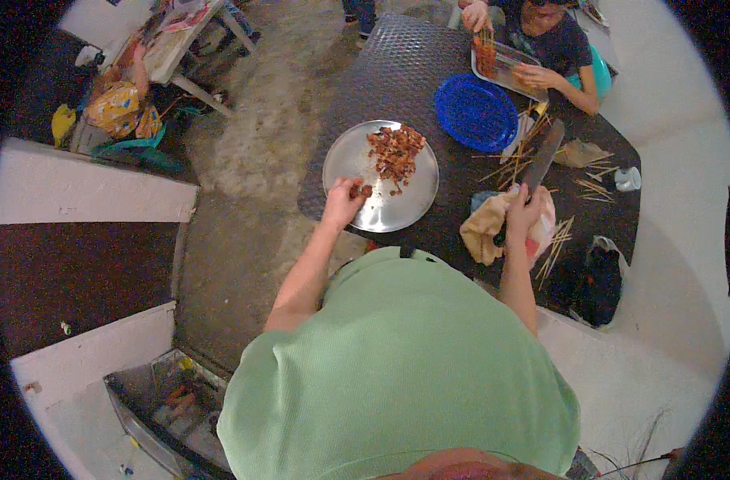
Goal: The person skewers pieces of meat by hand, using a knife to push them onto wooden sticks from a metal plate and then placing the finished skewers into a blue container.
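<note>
My left hand (345, 200) is at the left front of a round steel plate (397, 212), its fingers closed on a small dark piece of meat (363, 192). A heap of chopped browned meat (395, 150) lies toward the plate's back right. My right hand (523, 206) grips a large knife (547, 148) with its blade angled up and away from me. Beneath that hand is a bunched pale cloth (483, 228), with loose wooden sticks (555, 248) beside it.
A blue plastic plate (477, 112) sits behind the knife. Across the dark table (385, 64), a person (549, 44) handles orange skewers over a tray (501, 68). A black bag (601, 284) is at right. A white side table (193, 40) stands back left, a metal bin (133, 400) lower left.
</note>
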`<state>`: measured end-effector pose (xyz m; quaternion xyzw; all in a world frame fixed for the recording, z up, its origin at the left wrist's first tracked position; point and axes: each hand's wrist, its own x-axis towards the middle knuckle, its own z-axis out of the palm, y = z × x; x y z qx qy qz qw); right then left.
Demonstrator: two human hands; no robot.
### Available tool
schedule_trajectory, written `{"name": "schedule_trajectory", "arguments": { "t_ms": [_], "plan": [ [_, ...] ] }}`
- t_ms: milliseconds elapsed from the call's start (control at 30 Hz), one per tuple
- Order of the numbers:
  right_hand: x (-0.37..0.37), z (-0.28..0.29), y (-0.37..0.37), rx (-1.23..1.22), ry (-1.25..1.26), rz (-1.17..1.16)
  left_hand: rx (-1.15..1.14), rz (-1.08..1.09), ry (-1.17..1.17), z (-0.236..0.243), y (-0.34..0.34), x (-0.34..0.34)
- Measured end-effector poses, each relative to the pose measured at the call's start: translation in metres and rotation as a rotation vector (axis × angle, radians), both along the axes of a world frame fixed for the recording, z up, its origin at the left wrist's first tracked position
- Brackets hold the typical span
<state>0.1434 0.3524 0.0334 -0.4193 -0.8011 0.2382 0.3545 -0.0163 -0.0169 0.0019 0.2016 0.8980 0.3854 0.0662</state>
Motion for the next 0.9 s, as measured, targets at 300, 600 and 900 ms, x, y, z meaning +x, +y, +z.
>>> {"name": "schedule_trajectory", "arguments": {
  "t_ms": [300,600,900],
  "plan": [
    [-0.014,0.023,-0.126,-0.228,-0.542,0.882,0.074,-0.020,-0.006,0.001,0.004,0.010],
    [-0.005,0.014,-0.148,-0.108,-0.776,1.156,0.141,0.224,-0.063,0.006,0.017,0.028],
    [-0.003,0.016,-0.149,-0.099,-0.826,1.185,0.102,0.340,0.110,-0.027,0.020,0.025]
  ]
}}
